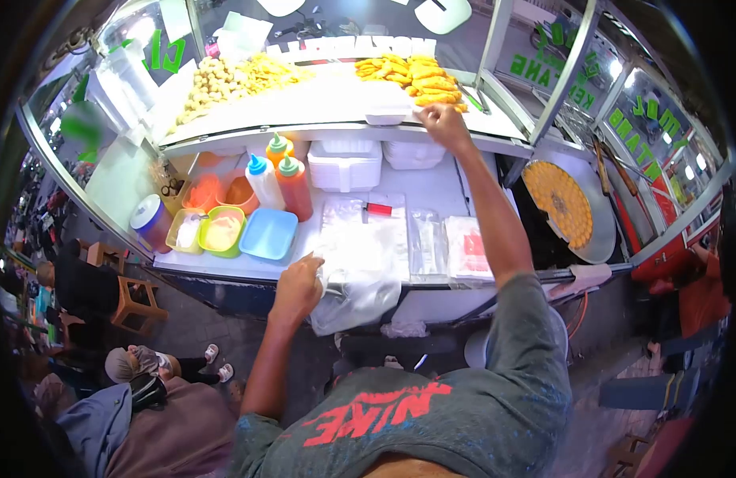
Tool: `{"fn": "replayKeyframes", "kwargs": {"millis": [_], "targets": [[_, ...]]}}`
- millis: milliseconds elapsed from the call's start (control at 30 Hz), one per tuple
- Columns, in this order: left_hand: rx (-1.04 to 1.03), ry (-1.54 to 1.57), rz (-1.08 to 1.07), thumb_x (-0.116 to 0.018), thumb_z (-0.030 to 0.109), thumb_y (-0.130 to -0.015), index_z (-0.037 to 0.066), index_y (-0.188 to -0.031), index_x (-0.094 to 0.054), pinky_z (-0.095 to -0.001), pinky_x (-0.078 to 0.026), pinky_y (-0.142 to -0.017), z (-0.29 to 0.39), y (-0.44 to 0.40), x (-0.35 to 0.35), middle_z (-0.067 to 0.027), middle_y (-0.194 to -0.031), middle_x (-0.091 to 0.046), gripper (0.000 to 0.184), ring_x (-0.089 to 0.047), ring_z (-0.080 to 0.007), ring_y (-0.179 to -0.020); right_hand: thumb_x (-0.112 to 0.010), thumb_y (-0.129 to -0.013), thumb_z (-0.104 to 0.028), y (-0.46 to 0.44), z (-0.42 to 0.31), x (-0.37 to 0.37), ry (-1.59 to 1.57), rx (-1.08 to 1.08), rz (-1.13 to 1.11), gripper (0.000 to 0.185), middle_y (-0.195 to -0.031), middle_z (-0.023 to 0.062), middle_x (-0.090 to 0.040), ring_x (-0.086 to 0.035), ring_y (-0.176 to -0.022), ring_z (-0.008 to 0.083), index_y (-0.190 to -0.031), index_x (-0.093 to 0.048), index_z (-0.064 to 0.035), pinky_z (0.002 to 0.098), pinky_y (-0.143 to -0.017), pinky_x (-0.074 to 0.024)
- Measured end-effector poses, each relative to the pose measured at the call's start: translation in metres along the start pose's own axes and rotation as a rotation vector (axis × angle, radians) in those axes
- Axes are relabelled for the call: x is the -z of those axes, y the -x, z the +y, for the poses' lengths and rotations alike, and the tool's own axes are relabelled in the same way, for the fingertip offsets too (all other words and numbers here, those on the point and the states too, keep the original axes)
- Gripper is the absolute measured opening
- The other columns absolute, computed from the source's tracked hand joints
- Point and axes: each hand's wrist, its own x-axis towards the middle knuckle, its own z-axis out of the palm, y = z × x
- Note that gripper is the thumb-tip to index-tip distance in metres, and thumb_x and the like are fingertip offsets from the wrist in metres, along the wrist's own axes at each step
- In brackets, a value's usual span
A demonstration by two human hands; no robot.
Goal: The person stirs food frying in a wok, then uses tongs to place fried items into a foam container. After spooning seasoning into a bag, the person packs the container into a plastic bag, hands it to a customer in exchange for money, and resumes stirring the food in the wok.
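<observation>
1. Box: the white box [388, 116] sits at the front edge of the raised shelf [324, 111], its long side appearing to run left to right along that edge.
2. Right hand [443, 126]: extended forward over the shelf, fingers curled, just beside the box's right end. Contact, and any item between the fingertips, cannot be told.
3. Fritters [431, 84]: the orange pile lies beyond the box and slightly to its right, directly ahead of the right hand. The longer pieces mostly lie crosswise.
4. Left hand [302, 285]: low at the counter's near edge, fingers bent, beside the clear bag [353, 304], which hangs over that edge. Whether it grips the bag cannot be told.
5. Relation: the right hand is clearly the nearer to both box and fritters; from the left hand, both lie forward and to the right, well apart, past the stacked boxes [344, 171].
</observation>
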Motion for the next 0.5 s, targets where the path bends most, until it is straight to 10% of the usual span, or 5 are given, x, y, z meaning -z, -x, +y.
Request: {"fn": "replayKeyframes", "kwargs": {"millis": [133, 300, 500], "targets": [[-0.112, 0.133, 0.284, -0.043, -0.007, -0.069, -0.006, -0.119, -0.053, -0.0427, -0.039, -0.099, 0.014, -0.009, 0.022, -0.0286, -0.118, -0.054, 0.051, -0.051, -0.0415, -0.114, -0.061, -0.072, -0.068, -0.086, 0.009, -0.052, -0.215, -0.736, -0.046, 0.078, -0.095, 0.0162, -0.064, -0.062, -0.070, 0.0234, -0.110, -0.062, -0.0009, 0.0335, -0.053, -0.0517], [-0.053, -0.098, 0.347, -0.063, 0.017, -0.080, -0.009, -0.124, -0.047, -0.0423, -0.050, -0.083, 0.002, -0.022, 0.048, -0.0221, -0.137, -0.041, 0.053, -0.057, -0.0370, -0.107, -0.075, -0.065, -0.048, -0.115, 0.031, -0.086, -0.605, -0.797, -0.260, 0.061, -0.107, 0.0034, -0.059, -0.059, -0.087, 0.0211, -0.115, -0.055, -0.0187, 0.0349, -0.069, -0.0487], [-0.082, -0.197, 0.114, -0.059, 0.000, -0.073, -0.001, -0.128, -0.044, -0.0418, -0.049, -0.084, 0.008, -0.070, 0.048, -0.0155, -0.141, -0.038, 0.058, -0.052, -0.0349, -0.113, -0.079, -0.063, -0.019, -0.103, 0.003, -0.076, -1.099, -0.863, -0.312, 0.066, -0.111, 0.0111, -0.058, -0.056, -0.106, 0.0288, -0.121, -0.047, -0.0115, 0.0537, -0.090, -0.0452]]}}
